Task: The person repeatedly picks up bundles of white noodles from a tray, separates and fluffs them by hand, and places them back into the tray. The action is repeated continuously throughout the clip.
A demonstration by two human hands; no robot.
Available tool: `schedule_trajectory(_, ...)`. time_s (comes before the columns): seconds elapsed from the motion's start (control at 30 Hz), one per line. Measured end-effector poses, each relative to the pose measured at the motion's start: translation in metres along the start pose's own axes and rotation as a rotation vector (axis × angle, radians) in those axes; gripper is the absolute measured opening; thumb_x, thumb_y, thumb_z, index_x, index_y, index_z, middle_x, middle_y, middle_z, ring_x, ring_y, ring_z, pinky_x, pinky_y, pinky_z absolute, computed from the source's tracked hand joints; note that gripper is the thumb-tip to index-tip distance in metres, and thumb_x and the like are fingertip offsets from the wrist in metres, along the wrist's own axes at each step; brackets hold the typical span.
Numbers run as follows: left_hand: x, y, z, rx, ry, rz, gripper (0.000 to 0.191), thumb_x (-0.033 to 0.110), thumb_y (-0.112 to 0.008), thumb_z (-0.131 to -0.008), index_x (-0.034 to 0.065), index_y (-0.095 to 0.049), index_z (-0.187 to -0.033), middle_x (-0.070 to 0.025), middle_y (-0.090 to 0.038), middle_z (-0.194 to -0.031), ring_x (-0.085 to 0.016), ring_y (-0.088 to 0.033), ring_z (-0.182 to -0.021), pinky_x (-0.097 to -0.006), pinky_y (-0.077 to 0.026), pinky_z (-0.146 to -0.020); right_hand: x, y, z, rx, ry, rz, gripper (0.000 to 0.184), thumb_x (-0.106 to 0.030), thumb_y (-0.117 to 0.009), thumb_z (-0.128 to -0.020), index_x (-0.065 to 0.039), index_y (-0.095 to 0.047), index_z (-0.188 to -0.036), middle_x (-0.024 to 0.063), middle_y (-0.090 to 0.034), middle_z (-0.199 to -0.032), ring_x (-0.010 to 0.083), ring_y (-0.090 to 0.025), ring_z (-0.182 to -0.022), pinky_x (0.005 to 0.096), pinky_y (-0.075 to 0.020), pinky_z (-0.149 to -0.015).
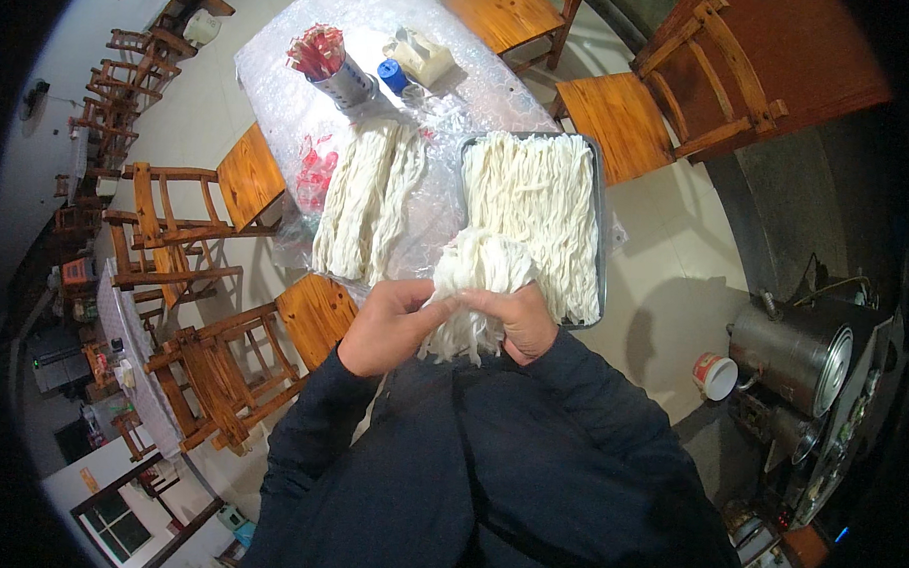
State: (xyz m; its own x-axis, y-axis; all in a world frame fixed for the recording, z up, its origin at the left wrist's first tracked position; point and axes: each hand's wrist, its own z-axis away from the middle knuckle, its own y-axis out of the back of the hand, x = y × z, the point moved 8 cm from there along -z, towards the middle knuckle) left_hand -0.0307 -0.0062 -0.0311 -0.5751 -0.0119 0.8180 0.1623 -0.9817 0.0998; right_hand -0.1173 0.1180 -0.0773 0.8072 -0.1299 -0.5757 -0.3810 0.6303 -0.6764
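Between my left hand (393,323) and my right hand (524,320) is a bunch of white noodles (481,274), gripped by both, thumbs on top; its loose ends hang near my dark jacket. Just beyond the right hand, a dark-rimmed tray (601,236) holds a wide layer of noodles (533,189). Further left, a long pile of noodles (367,202) lies on the plastic-covered table (281,75). The fingers beneath the held bunch are partly hidden.
A perforated metal holder (349,85) with red-and-white packets, a blue container (392,75) and a tissue pack (425,58) stand on the far side. Wooden chairs (252,175) flank the table. At right are a white bucket (715,377) and a large metal pot (789,363).
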Motion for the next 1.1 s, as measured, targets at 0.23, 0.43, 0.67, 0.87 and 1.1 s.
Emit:
schedule_trajectory(0.23, -0.003, -0.004, -0.003, 0.136, 0.023, 0.626, 0.024, 0.011, -0.066, -0.104, -0.0046, -0.072, -0.121, -0.0061, -0.075, -0.105, -0.013, -0.068, -0.090, -0.0289, -0.054, -0.082, 0.004, 0.020, -0.001, 0.036, -0.050, -0.074, 0.038, -0.002, -0.072, -0.093, 0.007, -0.066, -0.129, 0.0151, -0.074, -0.121, 0.0225, -0.072, -0.109, 0.0371, -0.0569, -0.097)
schedule_trajectory(0.43, 0.006, -0.009, -0.002, 0.076, -0.052, 0.642, 0.027, 0.010, -0.064, -0.104, -0.0047, -0.068, -0.126, -0.0106, -0.075, -0.112, -0.019, -0.070, -0.103, -0.0372, -0.054, -0.096, 0.000, 0.020, 0.000, 0.013, -0.019, -0.143, 0.039, -0.004, -0.070, -0.093, 0.008, -0.065, -0.129, 0.0175, -0.074, -0.119, 0.0251, -0.073, -0.106, 0.0400, -0.0578, -0.098)
schedule_trajectory(0.67, 0.009, 0.030, 0.002, 0.072, -0.150, 0.686, 0.029, 0.016, -0.063, -0.104, -0.0025, -0.066, -0.127, -0.0146, -0.073, -0.111, -0.025, -0.071, -0.104, -0.0439, -0.055, -0.097, -0.004, 0.039, 0.002, -0.028, -0.121, -0.201, 0.049, -0.005, -0.063, -0.091, 0.009, -0.056, -0.138, 0.0232, -0.072, -0.120, 0.0298, -0.072, -0.111, 0.0460, -0.0584, -0.100)
schedule_trajectory(0.87, 0.019, 0.019, 0.006, -0.056, -0.068, 0.448, 0.028, 0.011, -0.061, -0.104, -0.0003, -0.069, -0.129, -0.0097, -0.074, -0.109, -0.017, -0.068, -0.101, -0.0355, -0.055, -0.092, -0.001, 0.033, -0.002, -0.014, -0.087, -0.071, 0.039, -0.002, -0.074, -0.091, 0.008, -0.065, -0.128, 0.0170, -0.075, -0.116, 0.0233, -0.074, -0.105, 0.0394, -0.0615, -0.095)
schedule_trajectory(1.1, 0.001, -0.003, -0.004, -0.018, 0.008, -0.168, 0.032, 0.000, -0.072, -0.097, -0.0043, -0.065, -0.128, -0.0052, -0.075, -0.112, -0.008, -0.067, -0.095, -0.0251, -0.056, -0.083, -0.009, 0.008, -0.004, -0.090, 0.013, 0.053, 0.055, 0.000, -0.080, -0.087, 0.002, -0.058, -0.137, 0.0110, -0.070, -0.123, 0.0203, -0.069, -0.111, 0.0338, -0.0580, -0.091)
